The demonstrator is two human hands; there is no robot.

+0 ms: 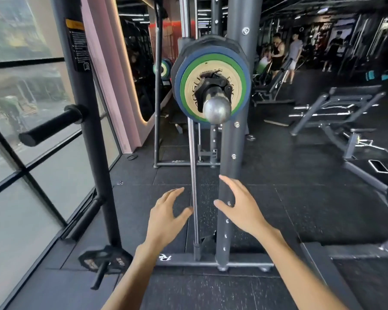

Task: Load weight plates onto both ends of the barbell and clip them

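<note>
barbell sleeve [216, 109] sitting racked ahead, weight plates [211, 57] and clip [211, 81] on it | left hand [166, 213], right hand [240, 206] hovering below, fingers spread, holding nothing | plates seeming heavy, rigid; gripping opposite rims two-handed looking safest

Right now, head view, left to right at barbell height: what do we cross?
Empty storage peg → weight plates on the barbell → bench. The post, the people and the phone overlap these, so they are left out.

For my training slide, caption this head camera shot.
Left hand and right hand hover open below the barbell end, loaded with plates and a collar.
</note>
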